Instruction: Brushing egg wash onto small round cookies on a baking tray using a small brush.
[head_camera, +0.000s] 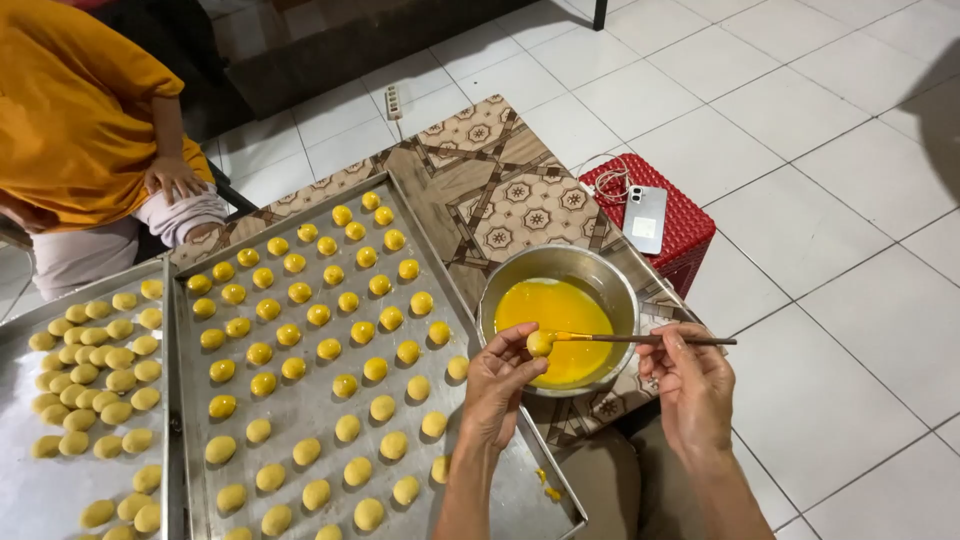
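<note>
My left hand (498, 385) pinches a small pale dough ball (540, 343) over the edge of a metal bowl (608, 276) of bright yellow egg wash (560, 312). My right hand (690, 385) holds a thin wooden-handled brush (650, 340), its tip touching the dough ball. A large metal baking tray (300, 415) to the left carries rows of several dough balls; those toward the far side look glossy yellow, the nearer ones paler.
A second tray (30, 480) with several pale dough balls lies at far left. A person in an orange shirt (80, 110) sits beyond it. A red plastic stool (690, 225) holds a phone (645, 218). A patterned mat covers the white tiled floor (820, 300).
</note>
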